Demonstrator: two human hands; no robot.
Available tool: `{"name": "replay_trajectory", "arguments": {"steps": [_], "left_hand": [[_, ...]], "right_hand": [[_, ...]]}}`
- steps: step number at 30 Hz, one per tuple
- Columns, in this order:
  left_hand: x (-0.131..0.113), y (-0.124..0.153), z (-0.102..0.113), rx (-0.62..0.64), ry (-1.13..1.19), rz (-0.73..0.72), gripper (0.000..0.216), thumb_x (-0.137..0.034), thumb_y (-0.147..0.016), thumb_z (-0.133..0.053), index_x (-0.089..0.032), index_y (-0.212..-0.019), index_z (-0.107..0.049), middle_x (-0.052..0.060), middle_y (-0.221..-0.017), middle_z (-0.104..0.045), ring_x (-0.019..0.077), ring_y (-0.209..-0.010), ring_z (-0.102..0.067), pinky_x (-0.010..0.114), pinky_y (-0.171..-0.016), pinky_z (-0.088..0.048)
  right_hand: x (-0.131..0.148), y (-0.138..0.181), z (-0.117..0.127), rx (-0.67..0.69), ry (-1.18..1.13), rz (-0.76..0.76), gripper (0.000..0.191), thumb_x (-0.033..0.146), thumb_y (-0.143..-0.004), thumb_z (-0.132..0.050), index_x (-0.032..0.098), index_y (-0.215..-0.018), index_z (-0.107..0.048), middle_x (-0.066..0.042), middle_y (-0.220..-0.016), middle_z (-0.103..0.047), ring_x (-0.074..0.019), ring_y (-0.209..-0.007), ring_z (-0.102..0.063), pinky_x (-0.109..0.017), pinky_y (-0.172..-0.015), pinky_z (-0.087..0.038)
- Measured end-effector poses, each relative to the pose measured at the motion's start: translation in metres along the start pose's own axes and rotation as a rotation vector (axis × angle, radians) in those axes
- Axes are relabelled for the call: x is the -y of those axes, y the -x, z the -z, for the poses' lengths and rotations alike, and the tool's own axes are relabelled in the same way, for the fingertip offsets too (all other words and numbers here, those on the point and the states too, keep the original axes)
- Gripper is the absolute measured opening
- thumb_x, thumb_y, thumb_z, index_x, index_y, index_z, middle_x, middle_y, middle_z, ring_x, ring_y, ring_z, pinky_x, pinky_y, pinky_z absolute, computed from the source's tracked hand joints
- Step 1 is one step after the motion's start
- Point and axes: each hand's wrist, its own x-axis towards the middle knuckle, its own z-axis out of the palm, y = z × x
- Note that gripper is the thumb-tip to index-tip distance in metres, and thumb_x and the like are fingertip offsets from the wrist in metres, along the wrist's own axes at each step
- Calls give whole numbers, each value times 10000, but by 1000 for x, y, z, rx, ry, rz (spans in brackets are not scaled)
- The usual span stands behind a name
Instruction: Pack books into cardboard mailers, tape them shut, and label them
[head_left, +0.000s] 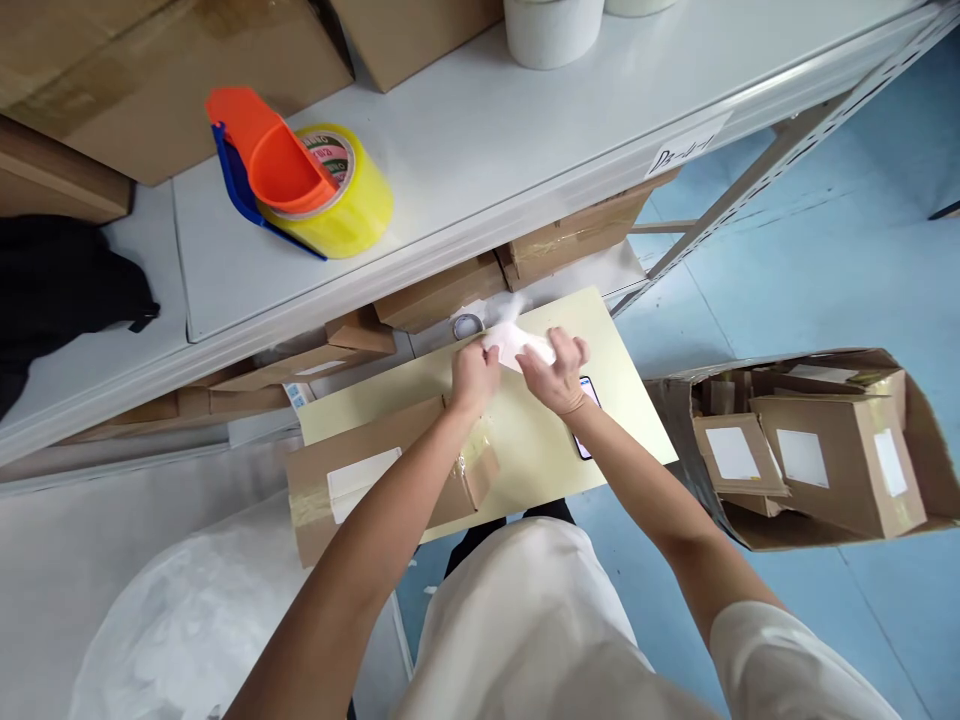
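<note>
Between my two hands is a crumpled white sheet [513, 343], partly blurred, so I cannot tell whether it is paper or thin wrapping. Its left end is pinched in the closed fingers of my left hand [474, 380]. My right hand [556, 374] grips the opposite end, with its outer fingers curled. Below them lies a cream-coloured board [536, 455]. A phone [587, 420] rests on it, partly under my right wrist. Left of the phone is a taped cardboard box [420, 430] with a white label, crossed by my left forearm. Just beyond my left hand sits a tape roll [466, 325].
A grey shelf [480, 150] runs across above, carrying a yellow tape roll [367, 205] with an orange and blue dispenser [281, 165]. At right, a large open carton [926, 450] holds several boxes. A white plastic bag [202, 610] is at lower left.
</note>
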Motion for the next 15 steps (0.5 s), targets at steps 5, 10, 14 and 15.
{"name": "replay_trajectory", "arguments": {"steps": [5, 10, 14, 15], "left_hand": [[19, -1, -2, -3, 661, 224, 290, -392, -763, -659, -116, -851, -667, 108, -933, -734, 262, -960, -677, 380, -862, -532], [29, -6, 26, -124, 723, 188, 494, -457, -705, -705, -131, -1066, -618, 140, -1141, -685, 257, -1054, -655, 391, -888, -534], [27, -15, 68, -158, 411, 13, 590, -396, -678, -731, -148, -1192, -584, 107, -1109, -703, 236, -989, -678, 356, -852, -548], [24, -17, 78, -61, 296, -19, 569, -379, -652, -752, -145, -1153, -617, 99, -1056, -720, 235, -944, -689, 350, -832, -553]], "right_hand": [[-11, -30, 1, 77, -239, -129, 558, 509, -913, -436, 145, -1335, -470, -165, -1284, -581, -311, -1213, -506, -484, -1018, -302], [-18, -53, 3, 285, -328, -48, 279, 327, -938, -436, 163, -944, -662, -53, -947, -702, -203, -885, -618, -393, -943, -314], [-18, -55, 10, 267, -272, 98, 249, 274, -943, -443, 170, -931, -669, -75, -979, -698, -217, -939, -600, -371, -892, -271], [-17, -56, 11, 269, -247, 123, 251, 269, -946, -440, 173, -937, -671, -82, -977, -696, -223, -949, -596, -371, -883, -262]]}}
